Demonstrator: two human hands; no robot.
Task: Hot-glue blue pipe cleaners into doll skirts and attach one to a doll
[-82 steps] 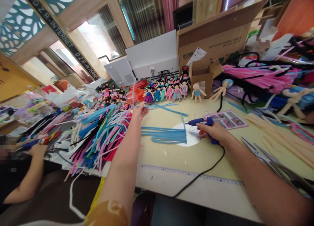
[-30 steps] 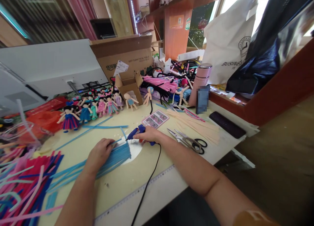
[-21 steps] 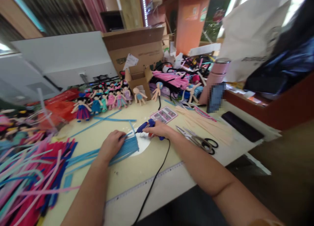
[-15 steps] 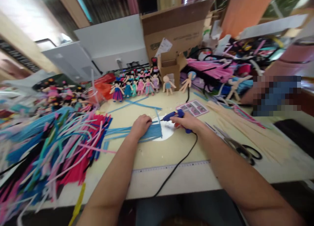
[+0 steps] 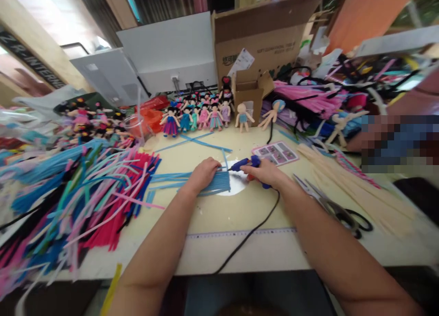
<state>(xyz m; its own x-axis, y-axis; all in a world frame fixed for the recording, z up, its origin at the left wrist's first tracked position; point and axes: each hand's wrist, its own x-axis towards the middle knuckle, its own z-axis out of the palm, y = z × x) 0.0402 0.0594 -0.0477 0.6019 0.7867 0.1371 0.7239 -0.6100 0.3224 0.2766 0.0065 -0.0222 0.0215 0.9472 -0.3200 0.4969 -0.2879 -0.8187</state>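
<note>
My left hand (image 5: 203, 173) lies palm-down, fingers curled, on a flat row of light blue pipe cleaners (image 5: 219, 183) on the yellow table (image 5: 233, 213). My right hand (image 5: 265, 173) grips a blue hot glue gun (image 5: 244, 162). Its nozzle points left, at the row's right end, just beside my left fingertips. A white round patch (image 5: 238, 184) lies under the ends of the row. The gun's black cord (image 5: 252, 231) trails toward the table's near edge.
A big heap of mixed pipe cleaners (image 5: 78, 192) fills the left. Small dolls (image 5: 202, 117) line the back before cardboard boxes (image 5: 265, 34). Scissors (image 5: 334, 208), a picture card (image 5: 275, 153) and beige pipe cleaners (image 5: 356, 192) lie to the right. A ruler strip (image 5: 240, 234) runs along the near edge.
My left hand came back from the pile at the left and settled on the blue row. The view swung right, then back to centre. The glue gun stays in my right hand.
</note>
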